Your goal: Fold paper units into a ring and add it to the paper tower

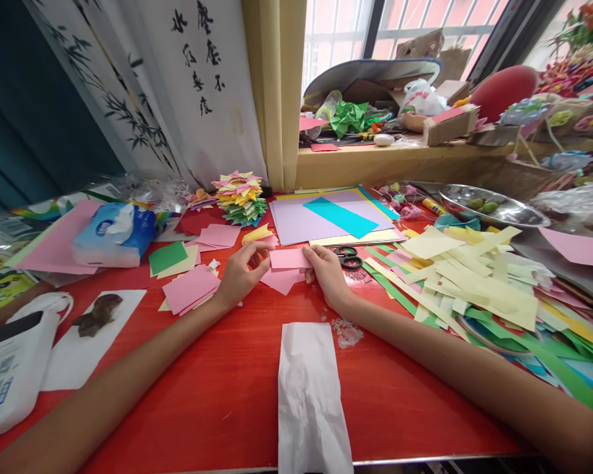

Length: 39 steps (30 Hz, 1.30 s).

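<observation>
A small pink paper rectangle is held up between my two hands, over the red table. My right hand pinches its right end, thumb on top and the other fingers underneath. At the left end, my left hand has its fingers curled, with thumb and forefinger tips meeting at the paper's edge. Below the rectangle lies another pink paper piece. Black-handled scissors rest just right of my right hand. Left of my left hand are a stack of pink squares and a green square.
Cut paper strips heap on the right, near a metal bowl. Behind my hands are a lilac sheet, a blue strip and a folded-paper tower. A tissue pack sits left; crumpled white paper lies in front.
</observation>
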Each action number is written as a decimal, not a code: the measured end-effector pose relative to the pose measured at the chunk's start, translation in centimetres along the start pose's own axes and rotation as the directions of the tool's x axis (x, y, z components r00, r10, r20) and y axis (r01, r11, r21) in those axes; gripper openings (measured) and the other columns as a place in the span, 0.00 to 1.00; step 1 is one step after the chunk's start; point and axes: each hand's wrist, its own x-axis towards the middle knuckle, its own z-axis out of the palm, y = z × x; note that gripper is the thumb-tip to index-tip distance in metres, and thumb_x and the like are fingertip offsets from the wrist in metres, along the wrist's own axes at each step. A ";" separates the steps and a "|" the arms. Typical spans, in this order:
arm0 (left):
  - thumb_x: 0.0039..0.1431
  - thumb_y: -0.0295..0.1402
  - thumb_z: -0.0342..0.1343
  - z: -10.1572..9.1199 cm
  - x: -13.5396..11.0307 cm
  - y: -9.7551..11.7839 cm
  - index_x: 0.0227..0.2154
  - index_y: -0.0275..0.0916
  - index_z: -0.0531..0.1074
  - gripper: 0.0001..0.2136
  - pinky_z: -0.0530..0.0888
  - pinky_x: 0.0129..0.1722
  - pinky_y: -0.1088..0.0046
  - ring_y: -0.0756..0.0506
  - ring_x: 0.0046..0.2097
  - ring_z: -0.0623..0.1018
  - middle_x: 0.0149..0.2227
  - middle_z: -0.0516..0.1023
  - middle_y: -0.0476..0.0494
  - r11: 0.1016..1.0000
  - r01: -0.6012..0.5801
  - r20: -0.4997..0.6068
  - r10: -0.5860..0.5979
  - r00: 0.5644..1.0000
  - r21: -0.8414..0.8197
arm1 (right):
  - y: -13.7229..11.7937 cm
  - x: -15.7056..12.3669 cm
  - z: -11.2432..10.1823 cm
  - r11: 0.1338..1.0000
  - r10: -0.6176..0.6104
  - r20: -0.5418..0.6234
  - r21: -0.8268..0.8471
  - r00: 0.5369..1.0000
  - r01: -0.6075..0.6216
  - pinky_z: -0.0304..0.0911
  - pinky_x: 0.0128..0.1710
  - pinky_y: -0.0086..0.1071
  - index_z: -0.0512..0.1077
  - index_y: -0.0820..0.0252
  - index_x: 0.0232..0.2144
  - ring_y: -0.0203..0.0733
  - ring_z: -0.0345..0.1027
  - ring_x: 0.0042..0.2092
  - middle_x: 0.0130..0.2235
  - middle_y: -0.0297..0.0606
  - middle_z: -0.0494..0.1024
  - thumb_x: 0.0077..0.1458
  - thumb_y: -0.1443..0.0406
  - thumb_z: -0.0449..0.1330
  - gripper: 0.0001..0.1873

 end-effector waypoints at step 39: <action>0.51 0.36 0.51 0.1 1.1 -3.0 0.33 0.40 0.69 0.08 0.57 0.19 0.80 0.54 0.18 0.60 0.17 0.62 0.55 0.917 0.386 -0.376 -0.394 0.839 -0.100 | -0.7 -0.1 0.3 0.999 0.028 0.035 0.037 0.999 -0.029 0.51 0.16 0.23 0.64 0.59 0.31 0.28 0.56 0.15 0.19 0.26 0.66 0.54 0.60 0.49 0.09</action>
